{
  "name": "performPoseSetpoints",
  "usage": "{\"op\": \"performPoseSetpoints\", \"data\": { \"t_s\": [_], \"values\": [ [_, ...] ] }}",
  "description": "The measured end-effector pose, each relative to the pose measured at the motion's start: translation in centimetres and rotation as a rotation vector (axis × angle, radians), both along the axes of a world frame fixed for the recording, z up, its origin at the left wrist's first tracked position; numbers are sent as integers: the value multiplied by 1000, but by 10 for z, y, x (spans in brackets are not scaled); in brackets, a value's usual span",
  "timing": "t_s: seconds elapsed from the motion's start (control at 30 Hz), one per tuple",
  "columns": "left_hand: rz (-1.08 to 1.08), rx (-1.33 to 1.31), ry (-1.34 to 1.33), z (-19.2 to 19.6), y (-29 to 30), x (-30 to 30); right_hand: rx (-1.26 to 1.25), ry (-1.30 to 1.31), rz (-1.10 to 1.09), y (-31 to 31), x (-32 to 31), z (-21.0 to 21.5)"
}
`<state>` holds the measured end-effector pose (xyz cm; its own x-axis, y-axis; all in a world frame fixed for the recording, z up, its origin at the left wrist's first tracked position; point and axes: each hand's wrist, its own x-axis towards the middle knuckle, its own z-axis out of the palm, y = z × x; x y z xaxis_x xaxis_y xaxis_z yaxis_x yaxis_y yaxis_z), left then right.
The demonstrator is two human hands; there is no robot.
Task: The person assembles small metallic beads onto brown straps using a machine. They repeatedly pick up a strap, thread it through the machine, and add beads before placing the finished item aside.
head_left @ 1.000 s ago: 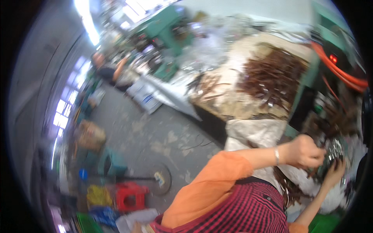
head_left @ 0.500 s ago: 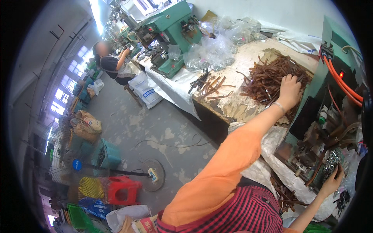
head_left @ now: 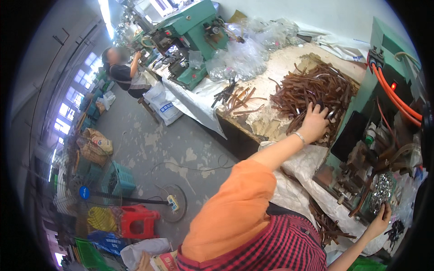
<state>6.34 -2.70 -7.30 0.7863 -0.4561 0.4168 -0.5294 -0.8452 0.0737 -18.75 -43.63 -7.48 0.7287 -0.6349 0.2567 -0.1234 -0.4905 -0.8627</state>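
A heap of thin brown leather-like strips [head_left: 298, 90] lies on the worn tabletop. My left hand [head_left: 315, 124] reaches onto its near right side, fingers spread and bent over the strips. Lower right, beside the machine, my right hand [head_left: 379, 222] is at the near edge of a tray of small shiny metal pieces [head_left: 381, 192]. Its thumb and fingertips are pressed together; whatever is between them is too small to make out. One brown strip [head_left: 361, 198] hangs alongside the tray.
A green machine [head_left: 384, 49] with orange hoses stands at right, a dark phone-like slab [head_left: 350, 135] against it. Another green press [head_left: 190, 27] and plastic bags of metal parts [head_left: 244, 58] are farther back. A person [head_left: 124, 72] works far left. A red stool [head_left: 139, 221] stands on the floor.
My left hand has drawn back toward me across the heap, from its far right part to its near side. My right hand has slid down from over the metal pieces to the tray's edge.
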Motion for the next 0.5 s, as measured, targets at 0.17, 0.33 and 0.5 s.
{"op": "performPoseSetpoints", "data": {
  "t_s": [0.17, 0.33, 0.5],
  "values": [
    [-28, -91, -253, 38, 7, -11, -4, -153, 91, 71, 27, 56],
    [15, -1274, 382, 56, 2, -73, 206, -301, 321, 144, 70, 107],
    [1, -1450, 798, 53, -12, -108, 413, -384, 306, 161, 65, 109]
  ]
}}
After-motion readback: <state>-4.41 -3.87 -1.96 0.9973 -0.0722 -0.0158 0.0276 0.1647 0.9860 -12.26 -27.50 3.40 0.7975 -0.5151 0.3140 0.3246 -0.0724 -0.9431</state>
